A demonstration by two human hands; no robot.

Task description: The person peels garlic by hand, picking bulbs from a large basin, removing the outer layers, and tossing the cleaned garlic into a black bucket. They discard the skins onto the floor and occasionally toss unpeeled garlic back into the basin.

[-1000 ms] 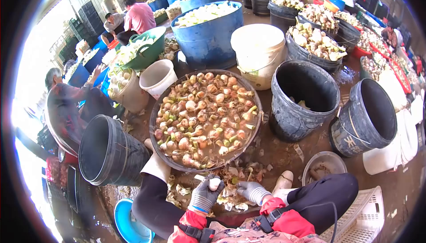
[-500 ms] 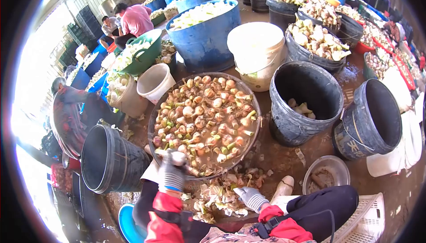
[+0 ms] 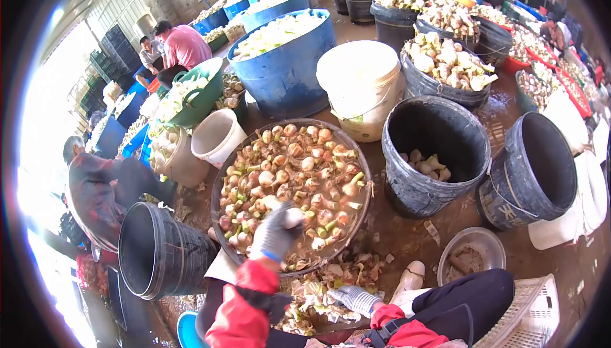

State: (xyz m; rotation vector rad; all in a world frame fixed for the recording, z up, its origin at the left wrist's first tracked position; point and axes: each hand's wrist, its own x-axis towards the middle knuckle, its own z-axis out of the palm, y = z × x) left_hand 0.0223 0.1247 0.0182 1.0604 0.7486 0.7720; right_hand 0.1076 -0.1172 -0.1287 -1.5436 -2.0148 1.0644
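My left hand (image 3: 275,233), in a grey-and-white glove, is raised over the near part of a wide round tub (image 3: 365,221). Its fingers are closed on a pale garlic bulb (image 3: 294,217), both a little blurred. Many garlic bulbs (image 3: 308,163) with cut green stems float in the tub's brown water. My right hand (image 3: 358,299), in a striped glove, is low near my knee, above a heap of peeled garlic skins (image 3: 318,306). Its fingers are drawn together; what they hold, if anything, I cannot make out.
Right of the tub stands a dark bucket (image 3: 420,189) with several pale bulbs inside, then another dark bucket (image 3: 509,189). A metal bowl (image 3: 449,246) sits nearer me. Left are a tilted black bucket (image 3: 172,252) and a seated person (image 3: 95,189). Full blue tubs (image 3: 286,71) stand behind.
My left hand has moved up and to the right over the tub with the garlic bulb. My right hand has shifted slightly left and down. The view has tilted a little.
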